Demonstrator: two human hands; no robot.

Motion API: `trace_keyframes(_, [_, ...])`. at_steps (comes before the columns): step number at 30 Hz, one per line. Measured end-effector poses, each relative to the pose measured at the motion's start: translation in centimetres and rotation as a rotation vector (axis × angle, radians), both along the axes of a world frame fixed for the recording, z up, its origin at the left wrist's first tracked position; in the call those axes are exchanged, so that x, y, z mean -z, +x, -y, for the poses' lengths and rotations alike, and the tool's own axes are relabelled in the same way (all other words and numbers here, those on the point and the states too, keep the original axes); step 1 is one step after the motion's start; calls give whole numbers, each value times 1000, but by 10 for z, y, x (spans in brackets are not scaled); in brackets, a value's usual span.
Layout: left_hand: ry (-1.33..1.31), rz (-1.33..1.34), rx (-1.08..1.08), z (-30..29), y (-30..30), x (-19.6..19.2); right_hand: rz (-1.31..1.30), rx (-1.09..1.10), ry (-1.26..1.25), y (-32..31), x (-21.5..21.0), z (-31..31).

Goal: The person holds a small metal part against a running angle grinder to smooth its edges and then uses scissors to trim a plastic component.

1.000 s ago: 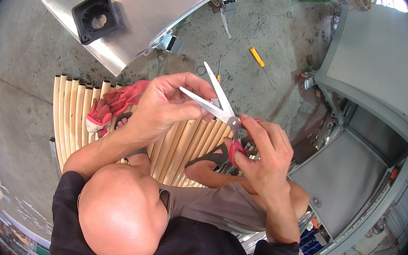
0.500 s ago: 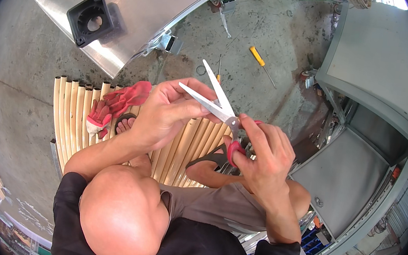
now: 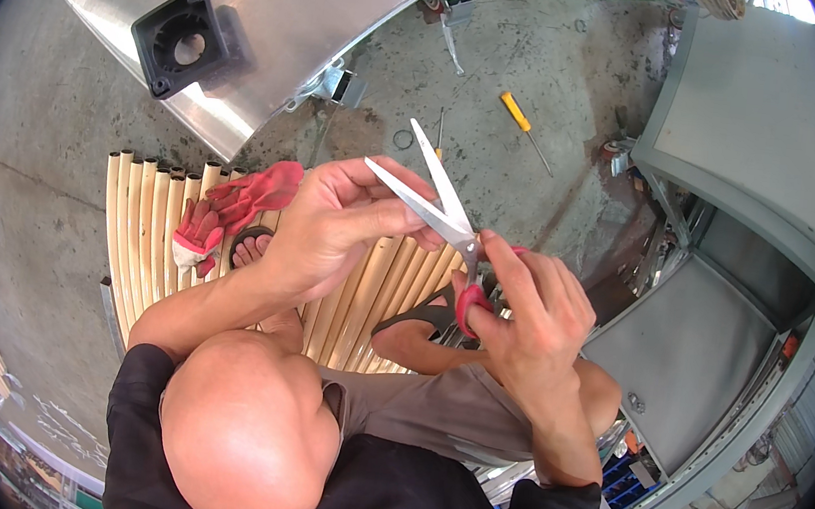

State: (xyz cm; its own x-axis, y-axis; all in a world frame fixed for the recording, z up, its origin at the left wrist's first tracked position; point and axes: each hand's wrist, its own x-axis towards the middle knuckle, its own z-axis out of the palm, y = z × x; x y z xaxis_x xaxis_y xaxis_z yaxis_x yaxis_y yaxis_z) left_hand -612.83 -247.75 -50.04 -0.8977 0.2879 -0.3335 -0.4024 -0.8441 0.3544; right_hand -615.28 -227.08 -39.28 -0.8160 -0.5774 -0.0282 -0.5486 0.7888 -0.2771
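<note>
In the head view, my right hand (image 3: 543, 315) grips a pair of scissors (image 3: 458, 227) by its red handles, with the thumb through one loop and the forefinger lying along by the pivot. The blades are spread in a V, pointing up and to the left, toward my other hand. My left hand (image 3: 347, 212) is curled, thumb drawn in close to the fingers, and the lower blade crosses in front of its fingertips; I cannot tell whether anything is pinched there. Below my hands, a row of cream tubes (image 3: 140, 249) lies side by side. To the left of my left hand, red work gloves (image 3: 198, 226) rest on them. Beyond the blade tips, a yellow-handled screwdriver (image 3: 515, 112) lies on the concrete floor (image 3: 590, 64). Up and left of my left hand, a black square housing (image 3: 189, 20) sits on a silver metal top (image 3: 345, 6). To the right of my right hand stands a grey metal cabinet (image 3: 754, 123).
</note>
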Motion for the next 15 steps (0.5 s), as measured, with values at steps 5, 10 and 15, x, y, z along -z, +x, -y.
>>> trace_keyframes(5, [-52,-50,2,2,-2,-1,24,5,-4,0,-3,1])
trace_keyframes(10, [-92,-30,12,5,0,-2,68,4,50,0,-8,-1])
trace_keyframes(15, [-64,-49,2,4,-1,1,352,273,-203,-3,-8,10])
